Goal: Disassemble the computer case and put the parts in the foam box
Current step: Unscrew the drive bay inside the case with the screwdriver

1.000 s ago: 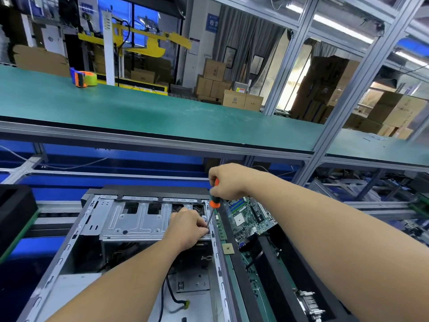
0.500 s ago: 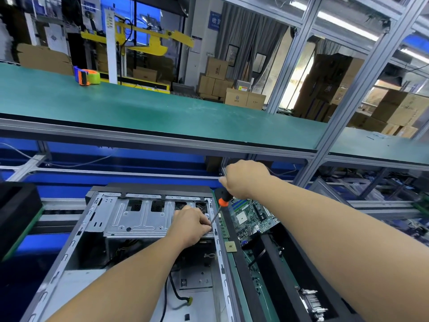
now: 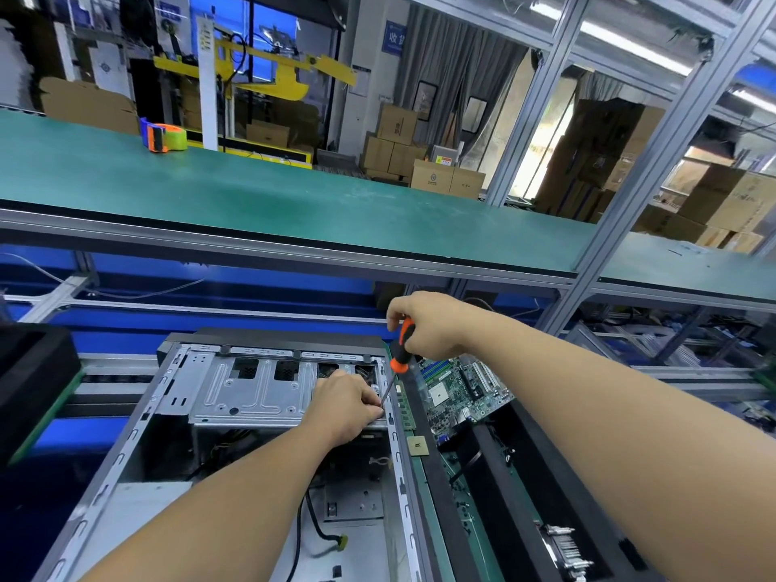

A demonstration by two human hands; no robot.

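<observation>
The screwdriver (image 3: 399, 358) tip was hidden behind the left hand's (image 3: 345, 407) fingers, so its contact point could not be seen. The right hand (image 3: 424, 325) covered the handle's top. Below both forearms, the computer case (image 3: 138, 447) was cut off by the bottom edge.

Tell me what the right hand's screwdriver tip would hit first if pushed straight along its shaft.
The right hand aims the screwdriver down-left; its tip sits at the left hand's fingertips, on the drive cage edge. It would likely meet the cage metal there; any screw is hidden.
</observation>
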